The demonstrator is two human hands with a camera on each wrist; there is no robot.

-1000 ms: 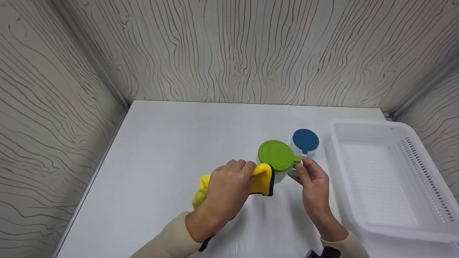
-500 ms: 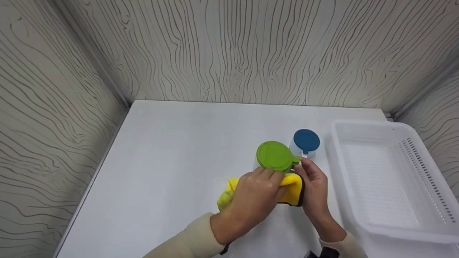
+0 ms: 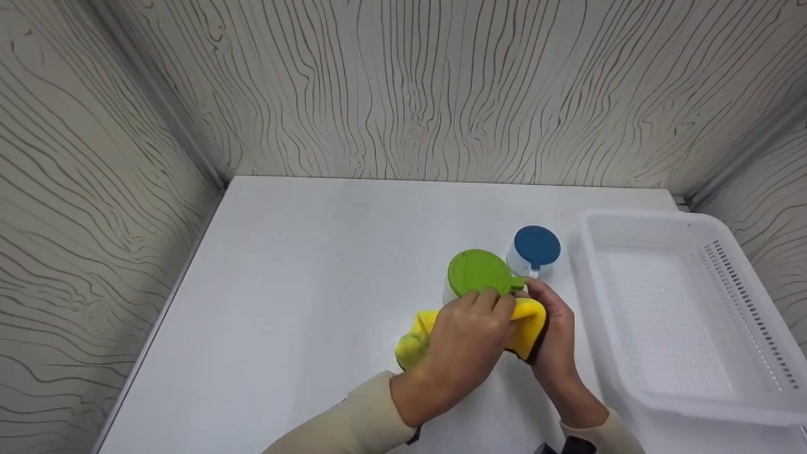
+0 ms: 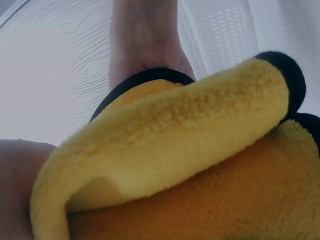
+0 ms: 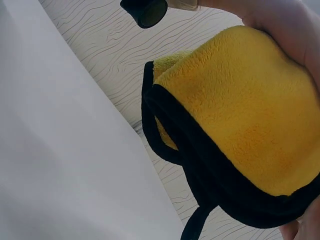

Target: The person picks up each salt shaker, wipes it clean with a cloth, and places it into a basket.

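White table (image 3: 302, 271): runs under and around the green-lidded cup (image 3: 479, 272), my landmark.
White basket (image 3: 725, 413): right of the cup, well apart from it, on the table; perforated along its right wall.
Left hand (image 3: 470, 340): at the cup's near side, fingers curled over bunched cloth, holding it.
Right hand (image 3: 560, 334): at the cup's right, apparently gripping it on that side; cloth covers my thumb, so exact finger placement I cannot tell.
Yellow cloth (image 3: 529, 315): dark-edged, folded, against the cup's near side, one end overlapping my right hand. Step in hand, I judge: wiping the cup's side.
Green-lidded cup: between my hands, lid on and facing up. Base hidden. Next move, I reckon: steady it on the right, turn it slightly, bring cloth to the far side.
Blue-lidded cup (image 3: 536, 246): beyond the green-lidded one and to its right, near; a wide swing could knock it.
Green tab (image 3: 517, 283): juts right from the green lid, by my right fingertips; wants light pressure.
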